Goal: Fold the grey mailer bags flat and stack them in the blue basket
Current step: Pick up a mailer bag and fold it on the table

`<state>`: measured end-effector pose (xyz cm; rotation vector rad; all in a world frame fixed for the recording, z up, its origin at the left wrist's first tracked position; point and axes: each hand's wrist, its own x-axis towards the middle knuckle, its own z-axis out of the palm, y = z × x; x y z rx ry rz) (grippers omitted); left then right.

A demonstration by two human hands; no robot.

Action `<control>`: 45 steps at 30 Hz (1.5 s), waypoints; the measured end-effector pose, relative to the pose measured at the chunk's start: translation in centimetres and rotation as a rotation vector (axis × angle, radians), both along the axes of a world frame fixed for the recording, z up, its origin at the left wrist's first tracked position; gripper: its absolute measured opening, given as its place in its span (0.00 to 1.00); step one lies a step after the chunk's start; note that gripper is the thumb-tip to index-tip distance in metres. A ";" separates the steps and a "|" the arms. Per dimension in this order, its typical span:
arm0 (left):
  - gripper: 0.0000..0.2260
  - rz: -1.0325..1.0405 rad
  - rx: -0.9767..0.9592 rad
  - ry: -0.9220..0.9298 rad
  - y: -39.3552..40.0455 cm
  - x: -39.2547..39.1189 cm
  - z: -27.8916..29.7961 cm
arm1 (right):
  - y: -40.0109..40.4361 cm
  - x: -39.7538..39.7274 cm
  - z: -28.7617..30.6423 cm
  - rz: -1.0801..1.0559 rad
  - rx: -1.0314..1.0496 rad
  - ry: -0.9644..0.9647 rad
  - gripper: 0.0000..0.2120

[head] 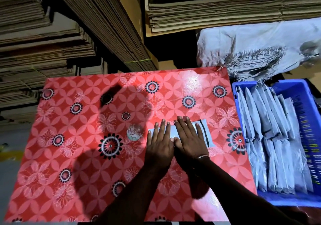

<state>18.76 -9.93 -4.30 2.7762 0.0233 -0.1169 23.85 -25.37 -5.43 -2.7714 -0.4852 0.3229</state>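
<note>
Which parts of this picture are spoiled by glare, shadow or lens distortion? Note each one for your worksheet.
Head view: glare whitens the red tablecloth near its far edge; a dark head shadow falls left of the left hand and right hand; wide-angle distortion bends the cardboard stacks and blue basket.

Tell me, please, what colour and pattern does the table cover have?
The table cover is red, with pale petal shapes and black-and-white round flowers. The head view shows it best.
</note>
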 end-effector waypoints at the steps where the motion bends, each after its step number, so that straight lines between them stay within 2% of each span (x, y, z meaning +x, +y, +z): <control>1: 0.25 -0.001 -0.007 0.016 0.0 -0.1 0.3 | -0.1 0.0 -0.1 0.006 0.004 0.002 0.32; 7: 0.27 -0.022 0.003 0.113 0.8 0.8 -0.3 | -1.3 0.3 -0.1 0.038 0.009 0.015 0.33; 12: 0.27 0.082 0.058 0.174 1.9 -0.7 -1.0 | -5.3 -1.7 0.1 -0.053 0.061 0.026 0.34; 16: 0.28 0.129 0.057 0.252 1.1 -1.5 0.1 | -8.4 -2.5 0.0 -0.076 -0.012 0.083 0.35; 22: 0.31 0.081 0.146 0.204 0.8 -2.1 1.2 | -8.7 -2.6 1.2 -0.168 0.003 0.192 0.42; 24: 0.33 0.080 0.156 0.164 0.8 -1.9 1.4 | -8.4 -4.0 2.2 -0.202 0.067 0.121 0.39; 27: 0.33 0.069 0.124 0.165 1.0 -1.6 1.4 | -7.4 -7.5 4.3 -0.246 0.315 -0.054 0.26; 30: 0.27 0.120 -0.001 0.240 1.0 -1.7 1.0 | -5.3 -11.1 5.0 -0.412 0.584 0.048 0.22; 33: 0.18 0.101 -0.313 0.274 -0.9 -2.8 1.7 | -3.8 -12.7 6.2 -0.565 0.756 0.244 0.27; 35: 0.19 0.061 -0.483 0.231 -2.5 -3.7 2.2 | -3.7 -12.7 7.2 -0.692 0.872 0.309 0.25; 38: 0.21 0.013 -0.661 0.252 -5.0 -4.7 3.4 | -4.6 -12.2 7.5 -0.826 0.974 0.307 0.24; 41: 0.18 -0.038 -0.784 0.286 -8.0 -5.3 4.4 | -6.7 -12.2 7.5 -0.943 1.103 0.303 0.26; 43: 0.14 -0.093 -0.842 0.287 -10.4 -5.4 5.2 | -8.5 -11.8 8.1 -1.000 1.166 0.261 0.30; 45: 0.15 -0.139 -0.885 0.288 -13.2 -4.7 5.7 | -10.8 -10.9 8.6 -1.009 1.197 0.202 0.36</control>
